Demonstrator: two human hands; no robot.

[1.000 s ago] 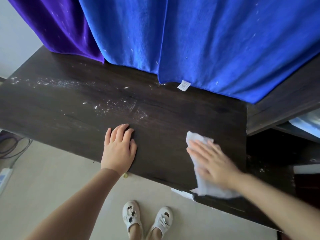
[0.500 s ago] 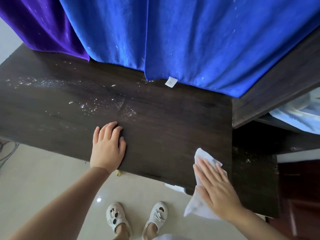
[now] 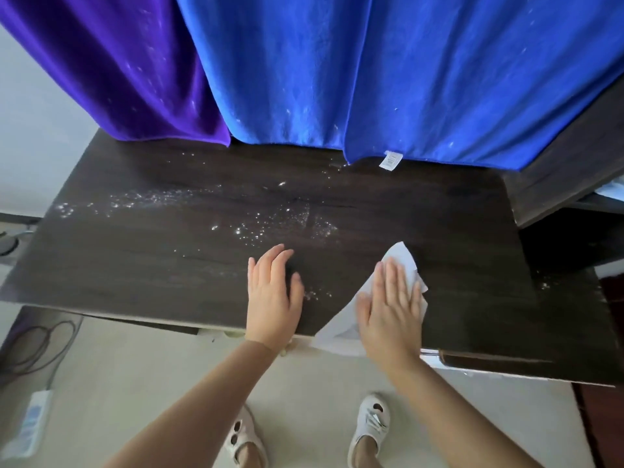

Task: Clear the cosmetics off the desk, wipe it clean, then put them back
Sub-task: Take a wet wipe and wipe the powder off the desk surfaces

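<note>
A dark wooden desk [image 3: 169,258] fills the middle of the view, with no cosmetics on it. White powdery specks [image 3: 263,228] are scattered across its left and centre. My right hand [image 3: 391,309] lies flat with straight fingers on a white wipe [image 3: 401,261], pressing it onto the desk near the front edge. Part of the wipe hangs over that edge. My left hand [image 3: 273,295] rests flat on the desk just left of the wipe, fingers straight.
Blue cloth [image 3: 388,79] and purple cloth [image 3: 128,72] hang down over the desk's back edge. A lower dark shelf [image 3: 574,292] adjoins on the right. Cables [image 3: 37,342] and a power strip [image 3: 30,423] lie on the floor at left. My white shoes [image 3: 368,420] stand below.
My right hand slid the wipe from the desk's right front corner leftward, close to my left hand. The left hand stayed on the desk. The view tilted and shows more of the desk's left side.
</note>
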